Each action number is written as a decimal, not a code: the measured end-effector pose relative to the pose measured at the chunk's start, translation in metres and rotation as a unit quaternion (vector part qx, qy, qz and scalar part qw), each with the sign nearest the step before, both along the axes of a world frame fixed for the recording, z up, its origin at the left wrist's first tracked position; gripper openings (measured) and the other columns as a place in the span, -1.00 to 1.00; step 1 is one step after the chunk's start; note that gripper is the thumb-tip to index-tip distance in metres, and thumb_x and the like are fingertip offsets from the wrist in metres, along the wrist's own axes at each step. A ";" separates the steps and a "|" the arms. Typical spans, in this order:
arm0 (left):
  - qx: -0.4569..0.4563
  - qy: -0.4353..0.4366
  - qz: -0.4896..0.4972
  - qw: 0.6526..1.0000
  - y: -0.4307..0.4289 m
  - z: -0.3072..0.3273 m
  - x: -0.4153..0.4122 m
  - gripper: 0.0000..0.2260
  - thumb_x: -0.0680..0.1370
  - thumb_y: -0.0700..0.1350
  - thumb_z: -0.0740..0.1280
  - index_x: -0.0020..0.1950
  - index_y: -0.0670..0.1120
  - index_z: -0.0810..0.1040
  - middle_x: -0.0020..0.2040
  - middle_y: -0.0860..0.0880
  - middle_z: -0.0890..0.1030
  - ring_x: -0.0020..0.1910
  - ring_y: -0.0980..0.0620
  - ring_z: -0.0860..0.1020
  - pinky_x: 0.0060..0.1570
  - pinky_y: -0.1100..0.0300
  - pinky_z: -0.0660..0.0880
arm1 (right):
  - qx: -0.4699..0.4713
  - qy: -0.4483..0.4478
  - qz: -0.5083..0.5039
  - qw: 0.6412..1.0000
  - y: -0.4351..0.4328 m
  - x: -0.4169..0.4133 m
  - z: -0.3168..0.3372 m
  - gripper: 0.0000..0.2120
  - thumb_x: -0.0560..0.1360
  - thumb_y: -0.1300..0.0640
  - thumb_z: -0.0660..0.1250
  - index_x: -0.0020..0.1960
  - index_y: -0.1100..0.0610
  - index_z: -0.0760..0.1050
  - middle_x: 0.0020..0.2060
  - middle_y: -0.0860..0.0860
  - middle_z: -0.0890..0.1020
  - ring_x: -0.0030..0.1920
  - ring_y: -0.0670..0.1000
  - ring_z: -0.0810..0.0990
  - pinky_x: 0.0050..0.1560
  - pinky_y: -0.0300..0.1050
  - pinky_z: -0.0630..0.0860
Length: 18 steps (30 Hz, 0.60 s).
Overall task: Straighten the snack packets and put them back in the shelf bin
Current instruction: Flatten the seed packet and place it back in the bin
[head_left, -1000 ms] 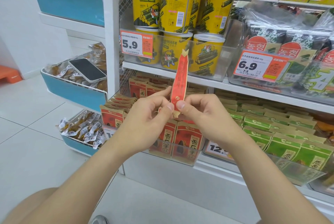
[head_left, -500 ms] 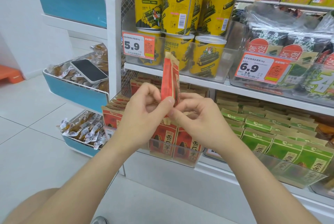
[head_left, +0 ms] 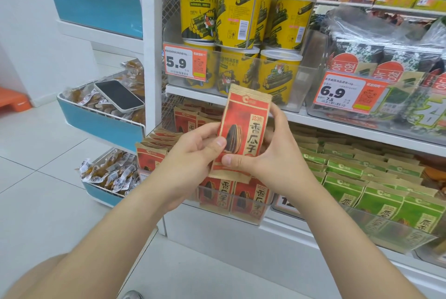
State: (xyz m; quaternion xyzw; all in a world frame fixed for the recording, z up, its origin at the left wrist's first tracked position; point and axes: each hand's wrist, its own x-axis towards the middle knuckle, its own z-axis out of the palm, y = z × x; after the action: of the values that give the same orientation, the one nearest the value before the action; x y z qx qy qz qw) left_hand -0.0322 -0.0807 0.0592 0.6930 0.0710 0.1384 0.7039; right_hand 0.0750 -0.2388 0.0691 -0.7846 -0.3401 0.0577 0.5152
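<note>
Aloft: packet, left hand, right hand

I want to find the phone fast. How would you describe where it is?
Look left of the white shelf post, at the stacked blue-fronted bins. In the middle bin, the phone lies screen-up on brown wrapped snacks. It is the only flat, dark, glossy thing there.

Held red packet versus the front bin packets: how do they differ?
The held red packet is pinched by left hand and right hand, aloft; the front bin packets stand in the clear bin. The held red packet tilts; the front bin packets stand straighter. Same red seed design.
</note>
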 end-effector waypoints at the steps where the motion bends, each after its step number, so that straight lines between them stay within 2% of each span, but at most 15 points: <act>1: 0.012 0.008 0.010 1.000 0.001 0.000 0.000 -0.69 0.80 -0.23 0.14 0.41 -0.04 0.62 0.24 -0.11 0.75 0.29 -0.12 0.70 0.38 -0.22 0.55 | 0.001 -0.010 0.008 1.000 -0.001 0.003 -0.001 -0.07 0.33 -0.04 0.76 0.54 -0.14 0.32 0.12 -0.29 0.71 0.13 -0.29 0.68 0.18 -0.16 0.60; 3: 0.027 0.020 0.043 0.999 0.001 0.002 0.000 -0.70 0.79 -0.19 0.17 0.29 -0.02 0.68 0.16 -0.07 0.77 0.22 -0.15 0.72 0.31 -0.22 0.59 | -0.011 -0.008 0.034 0.999 -0.002 0.005 0.000 -0.47 0.45 0.04 0.68 0.33 -0.10 0.53 0.07 -0.25 0.75 0.06 -0.27 0.71 0.06 -0.26 0.61; 4: 0.027 0.019 0.063 0.997 -0.001 0.003 0.000 -0.72 0.79 -0.13 0.18 0.25 0.00 0.70 0.13 -0.05 0.78 0.18 -0.14 0.74 0.26 -0.18 0.61 | -0.022 0.002 0.050 0.998 -0.001 0.005 -0.001 -0.57 0.48 0.06 0.65 0.28 -0.08 0.57 0.04 -0.23 0.76 0.03 -0.24 0.73 0.02 -0.27 0.62; 6: 0.029 0.000 0.089 0.996 -0.005 0.005 -0.002 -0.72 0.80 -0.02 0.17 0.25 0.02 0.69 0.10 -0.04 0.78 0.13 -0.07 0.75 0.16 -0.07 0.67 | -0.050 0.007 0.080 0.995 0.000 0.006 -0.004 -0.60 0.49 0.06 0.65 0.25 -0.08 0.60 0.03 -0.19 0.78 0.02 -0.15 0.76 0.08 -0.09 0.68; 8: 0.020 -0.011 0.105 0.994 -0.006 0.006 -0.002 -0.71 0.79 0.01 0.17 0.24 0.00 0.69 0.09 -0.06 0.79 0.09 -0.08 0.76 0.05 0.02 0.70 | -0.063 0.010 0.099 0.993 0.001 0.003 -0.004 -0.58 0.47 0.05 0.66 0.25 -0.09 0.60 0.04 -0.16 0.78 0.04 -0.10 0.77 0.15 0.08 0.70; 10: -0.024 -0.005 0.107 0.994 -0.005 0.007 -0.001 -0.71 0.79 0.00 0.18 0.22 -0.04 0.69 0.09 -0.11 0.78 0.10 -0.14 0.76 0.05 -0.03 0.71 | -0.057 0.017 0.107 0.993 0.000 0.003 -0.003 -0.56 0.46 0.06 0.67 0.27 -0.08 0.60 0.05 -0.17 0.78 0.07 -0.10 0.77 0.18 0.10 0.70; 13: -0.069 -0.004 0.090 0.994 -0.004 0.009 -0.001 -0.71 0.79 -0.03 0.19 0.21 -0.07 0.70 0.12 -0.16 0.77 0.12 -0.18 0.76 0.16 -0.18 0.67 | -0.055 0.018 0.112 0.992 -0.001 0.003 -0.002 -0.55 0.47 0.07 0.66 0.29 -0.10 0.59 0.06 -0.20 0.78 0.09 -0.13 0.75 0.21 0.08 0.69; 16: -0.057 -0.007 0.106 0.993 -0.002 0.010 -0.002 -0.71 0.79 -0.03 0.20 0.21 -0.06 0.71 0.12 -0.14 0.77 0.13 -0.16 0.75 0.20 -0.21 0.66 | -0.035 0.007 0.107 0.994 0.000 0.002 -0.001 -0.70 0.56 -0.03 0.56 0.27 -0.12 0.62 0.07 -0.20 0.78 0.10 -0.11 0.75 0.21 0.15 0.68; 18: -0.042 -0.013 0.105 0.993 -0.001 0.010 -0.003 -0.71 0.78 -0.03 0.21 0.21 -0.03 0.73 0.13 -0.12 0.78 0.14 -0.14 0.75 0.20 -0.20 0.66 | 0.014 0.011 0.095 0.995 0.002 -0.001 0.001 -0.74 0.66 -0.06 0.44 0.33 -0.11 0.58 0.09 -0.15 0.78 0.08 -0.07 0.77 0.14 0.19 0.71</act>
State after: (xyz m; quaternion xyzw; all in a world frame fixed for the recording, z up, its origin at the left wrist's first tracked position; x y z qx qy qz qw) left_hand -0.0355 -0.0815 0.0696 0.6496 0.1400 0.2176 0.7149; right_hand 0.0744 -0.2371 0.0698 -0.7408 -0.4082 0.1095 0.5222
